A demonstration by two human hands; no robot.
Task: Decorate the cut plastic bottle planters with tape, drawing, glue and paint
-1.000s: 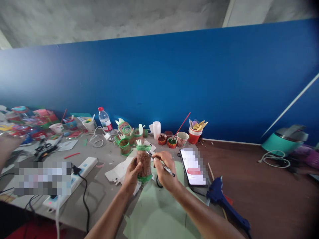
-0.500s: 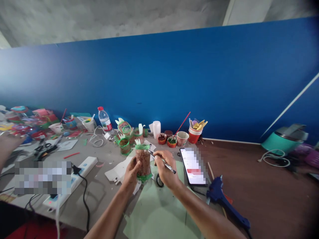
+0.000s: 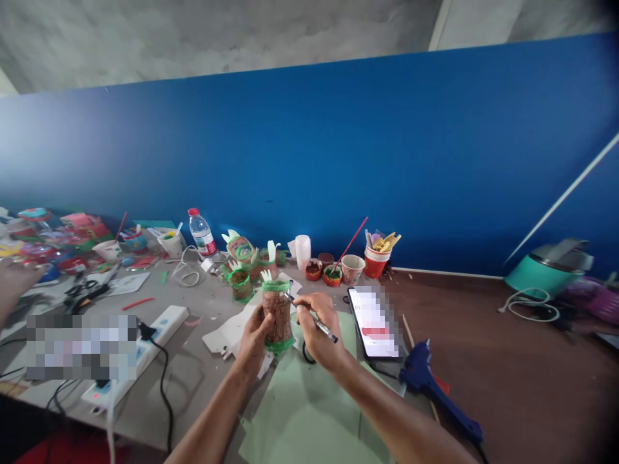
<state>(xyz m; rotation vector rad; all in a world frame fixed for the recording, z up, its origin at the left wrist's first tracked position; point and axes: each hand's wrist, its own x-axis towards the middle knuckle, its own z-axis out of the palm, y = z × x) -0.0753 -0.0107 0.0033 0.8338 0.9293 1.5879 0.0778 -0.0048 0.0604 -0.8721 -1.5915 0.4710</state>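
My left hand (image 3: 256, 332) is wrapped round a brown bark-textured cylinder (image 3: 278, 317) with green rims at top and bottom, held upright above the table. In my right hand (image 3: 319, 319) a slim paintbrush (image 3: 327, 331) is pinched, its dark tip at the cylinder's upper right side by the green rim. White leaf-like pieces (image 3: 266, 276) show at the cylinder's top. Beneath my hands lies a pale green sheet (image 3: 302, 406). Black scissor handles (image 3: 308, 352) are partly hidden behind my right wrist. Similar brown and green pieces (image 3: 240, 283) stand just behind.
A phone (image 3: 372, 322) and a blue glue gun (image 3: 438, 390) lie to the right. Paint cups (image 3: 333, 275), a paper cup (image 3: 353, 269) and a bottle (image 3: 201, 233) line the back. A power strip (image 3: 164, 324) with cables is at left, near another person's hand (image 3: 17, 283).
The brush tip and my right hand have shifted very slightly left and down along the cylinder. The whole view has drifted a little; both grips look the same.
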